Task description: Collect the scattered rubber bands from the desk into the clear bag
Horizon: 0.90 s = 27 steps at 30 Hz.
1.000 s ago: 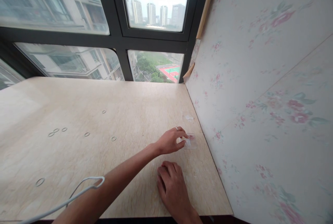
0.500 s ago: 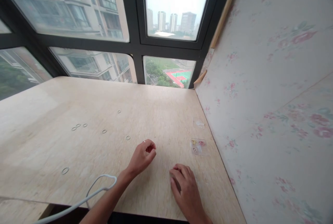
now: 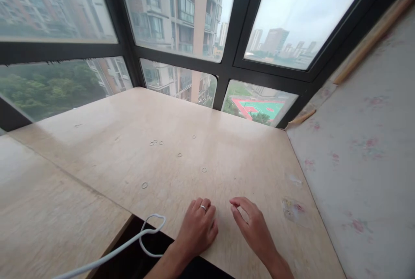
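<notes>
My left hand (image 3: 198, 227) rests low over the tabletop (image 3: 123, 175), knuckles up, with its fingers curled under and a silver ring (image 3: 203, 207) on one finger. What it holds, if anything, is hidden. To its right, my right hand (image 3: 256, 229) is bent into a pinch, thumb tip close to the index fingertip. Anything between those tips is too small to make out. Several thin grey rings lie scattered beyond the hands, among them one ring (image 3: 204, 169) ahead of my left hand and another ring (image 3: 145, 185) farther left.
A clear plastic box (image 3: 293, 210) with small yellow and pink pieces sits right of my right hand, near the papered wall (image 3: 363, 175). Behind it lies a small clear scrap (image 3: 295, 179). A white cable (image 3: 113, 251) loops at the table's front edge. Windows border the far side.
The view has swung left, so the table things appear farther right. My left hand has turned knuckles up and come back toward me. My right hand now shows a thumb-and-index pinch.
</notes>
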Available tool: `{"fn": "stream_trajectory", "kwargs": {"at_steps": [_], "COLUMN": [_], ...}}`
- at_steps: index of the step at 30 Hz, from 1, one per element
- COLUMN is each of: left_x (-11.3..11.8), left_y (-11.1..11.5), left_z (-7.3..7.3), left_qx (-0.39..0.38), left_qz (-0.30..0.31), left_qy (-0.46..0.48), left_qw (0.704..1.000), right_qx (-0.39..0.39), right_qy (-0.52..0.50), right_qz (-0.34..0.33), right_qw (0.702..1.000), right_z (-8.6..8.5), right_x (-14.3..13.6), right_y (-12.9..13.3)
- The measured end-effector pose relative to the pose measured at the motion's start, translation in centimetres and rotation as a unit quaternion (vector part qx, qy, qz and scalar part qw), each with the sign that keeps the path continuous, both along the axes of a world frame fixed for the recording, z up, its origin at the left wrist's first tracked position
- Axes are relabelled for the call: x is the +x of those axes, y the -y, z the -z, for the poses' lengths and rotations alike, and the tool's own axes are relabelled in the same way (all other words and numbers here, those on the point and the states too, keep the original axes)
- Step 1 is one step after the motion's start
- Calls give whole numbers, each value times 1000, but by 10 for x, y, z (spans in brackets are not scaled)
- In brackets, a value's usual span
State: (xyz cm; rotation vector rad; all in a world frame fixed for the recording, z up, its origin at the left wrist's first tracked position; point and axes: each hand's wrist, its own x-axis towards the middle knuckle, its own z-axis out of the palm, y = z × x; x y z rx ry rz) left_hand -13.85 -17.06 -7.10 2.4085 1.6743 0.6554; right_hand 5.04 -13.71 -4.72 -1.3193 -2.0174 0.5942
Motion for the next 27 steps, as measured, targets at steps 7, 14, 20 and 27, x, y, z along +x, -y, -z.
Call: {"fn": "stream_trajectory", "kwargs": {"at_steps": [7, 14, 20, 27], "left_x": [0, -6, -9, -11], "left_y": [1, 4, 3, 2], "left_z": [7, 15, 17, 14], "left_qx": [1, -4, -7, -9], "left_qz": [-21, -6, -7, -9], "left_qy": [28, 92, 147, 177], "left_qw": [999, 996, 989, 984], "right_qx": [32, -17, -29, -45], "right_qy": [42, 336, 381, 331], "right_qz": [-99, -102, -108, -97], "right_qw": [994, 936, 918, 938], "right_z": [-18, -6, -7, -8], "right_x": [-82, -114, -108, -79], "right_y": [-73, -126, -128, -117]}}
